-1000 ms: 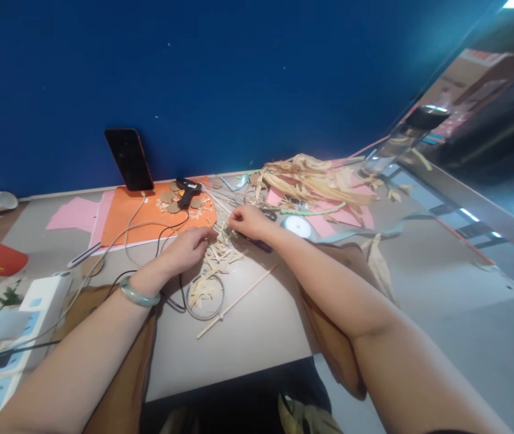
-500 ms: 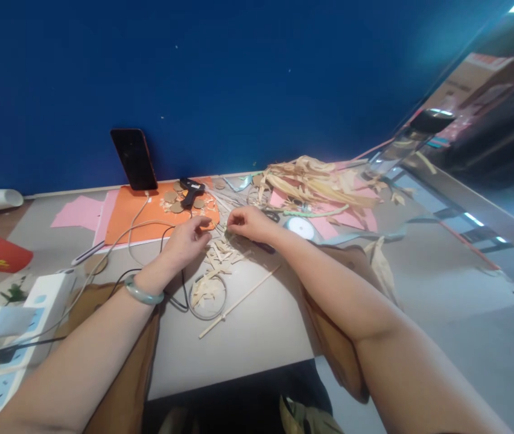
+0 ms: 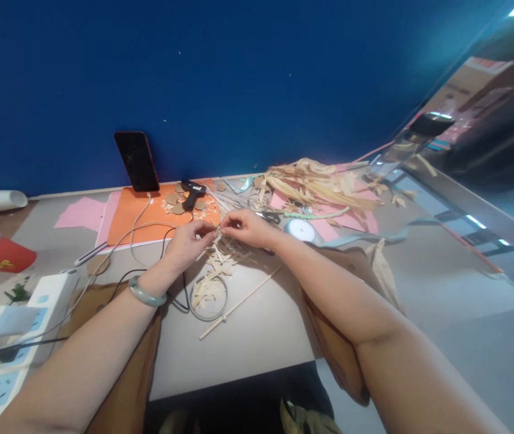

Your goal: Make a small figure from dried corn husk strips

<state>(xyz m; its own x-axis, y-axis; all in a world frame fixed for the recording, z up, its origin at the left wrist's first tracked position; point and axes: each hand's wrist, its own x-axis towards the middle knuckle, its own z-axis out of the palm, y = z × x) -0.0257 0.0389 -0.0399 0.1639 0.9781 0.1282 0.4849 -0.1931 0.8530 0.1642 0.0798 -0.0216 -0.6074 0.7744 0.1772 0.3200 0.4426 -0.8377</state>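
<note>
While the left hand (image 3: 189,241) and right hand (image 3: 248,228) meet fingertip to fingertip, both pinch one thin husk strip (image 3: 218,229) between them — right above the pile of husk scraps (image 3: 216,262) on the grey table (image 3: 257,331), near the orange sheet (image 3: 148,217).

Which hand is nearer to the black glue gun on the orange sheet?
Left. The left hand is just in front of the glue gun, a little toward the person. The right hand is off to the gun's right, farther away.
</note>
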